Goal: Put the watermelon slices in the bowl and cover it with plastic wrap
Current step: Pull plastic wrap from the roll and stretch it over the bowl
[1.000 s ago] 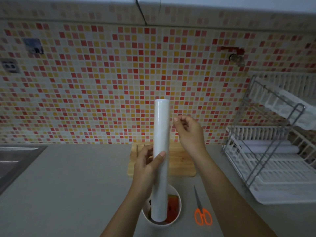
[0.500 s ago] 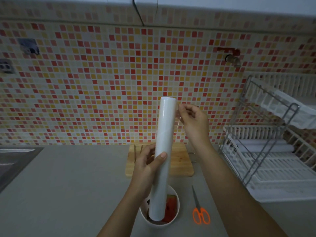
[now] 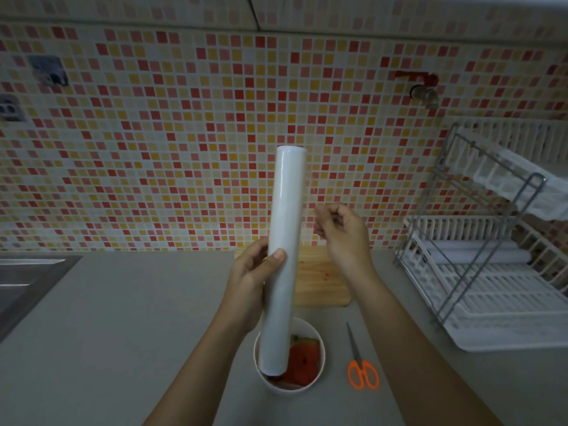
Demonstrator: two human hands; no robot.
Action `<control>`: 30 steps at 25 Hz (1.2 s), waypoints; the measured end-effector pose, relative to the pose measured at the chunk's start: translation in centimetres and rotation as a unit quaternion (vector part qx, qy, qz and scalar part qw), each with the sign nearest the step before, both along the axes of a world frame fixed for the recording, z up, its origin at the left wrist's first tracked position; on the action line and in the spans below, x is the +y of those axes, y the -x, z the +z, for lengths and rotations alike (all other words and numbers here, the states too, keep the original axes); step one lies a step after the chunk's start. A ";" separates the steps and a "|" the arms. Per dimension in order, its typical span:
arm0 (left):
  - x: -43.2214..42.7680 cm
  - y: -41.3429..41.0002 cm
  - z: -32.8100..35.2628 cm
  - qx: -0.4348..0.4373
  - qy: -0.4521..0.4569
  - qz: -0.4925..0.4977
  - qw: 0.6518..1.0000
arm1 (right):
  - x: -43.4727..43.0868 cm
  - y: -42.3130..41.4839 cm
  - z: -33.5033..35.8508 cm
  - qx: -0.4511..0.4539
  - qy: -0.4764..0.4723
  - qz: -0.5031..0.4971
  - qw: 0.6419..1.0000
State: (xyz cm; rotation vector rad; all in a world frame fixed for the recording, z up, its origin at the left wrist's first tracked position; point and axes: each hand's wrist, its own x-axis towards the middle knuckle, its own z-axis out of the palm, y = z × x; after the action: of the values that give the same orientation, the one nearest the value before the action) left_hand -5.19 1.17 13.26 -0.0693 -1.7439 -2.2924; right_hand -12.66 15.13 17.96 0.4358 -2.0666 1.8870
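A long white roll of plastic wrap (image 3: pixel 284 256) stands nearly upright in front of me, gripped around its middle by my left hand (image 3: pixel 250 282). Its lower end hangs over the white bowl (image 3: pixel 321 348) on the grey counter. Red watermelon slices (image 3: pixel 304 361) lie in the bowl, partly hidden by the roll. My right hand (image 3: pixel 341 235) is just right of the roll, apart from it, fingertips pinched together on what looks like the thin, barely visible loose edge of the film.
A wooden cutting board (image 3: pixel 319 281) lies behind the bowl against the tiled wall. Orange-handled scissors (image 3: pixel 361 368) rest right of the bowl. A white dish rack (image 3: pixel 491 272) fills the right side, and a steel sink (image 3: pixel 27 281) sits at the left edge.
My right hand has drawn away from the top of the roll, lower and to the right, still pinched. The roll has tilted slightly; my left hand keeps its grip.
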 end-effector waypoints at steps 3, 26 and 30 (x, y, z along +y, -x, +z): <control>-1.0 -0.1 0.1 0.004 0.011 0.013 1.000 | 1.0 -0.1 0.0 -0.056 0.067 0.023 0.996; -0.5 -0.1 1.7 0.035 0.017 -0.002 0.999 | -0.2 -2.3 -4.6 -0.001 0.007 0.069 0.998; -0.8 0.0 2.3 0.040 0.014 0.023 0.999 | 0.1 -3.6 -7.6 -0.055 0.004 0.187 0.981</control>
State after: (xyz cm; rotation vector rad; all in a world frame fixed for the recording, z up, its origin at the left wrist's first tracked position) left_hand -5.21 0.38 15.53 -0.1243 -1.7192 -2.2020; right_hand -9.03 15.18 10.36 0.7833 -2.1666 2.1686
